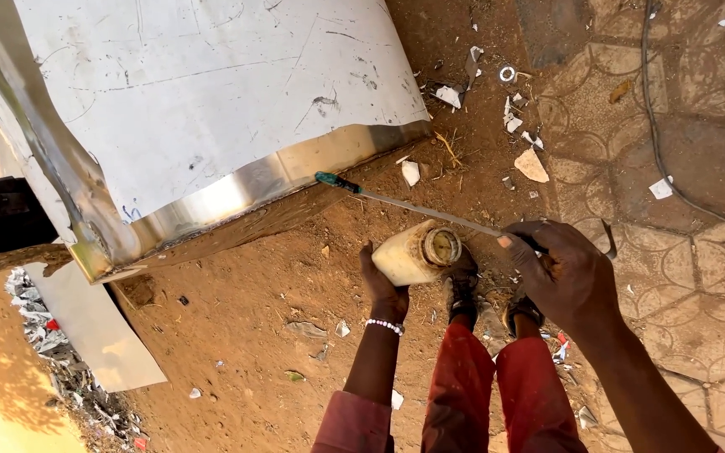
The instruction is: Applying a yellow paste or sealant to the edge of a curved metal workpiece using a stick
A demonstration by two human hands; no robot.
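My left hand (pixel 382 283) grips a cream plastic jar (pixel 411 255) from below, held on its side with its open mouth facing right. In my right hand (pixel 562 270) is a long thin metal tool (pixel 413 206) with a green tip, stretched out to the left. The green tip lies against the lower edge of a large steel sheet body (pixel 211 92) covered with white protective film. The tool's shaft passes just above the jar. A bead bracelet circles my left wrist. My red trousers and dark shoes show below the hands.
Torn bits of white film (pixel 532 165) and a small ring (pixel 507 74) litter the red dirt ground. Patterned paving (pixel 681 252) lies to the right with a cable (pixel 656 143) across it. A loose white sheet (pixel 94 327) and scrap shavings lie at lower left.
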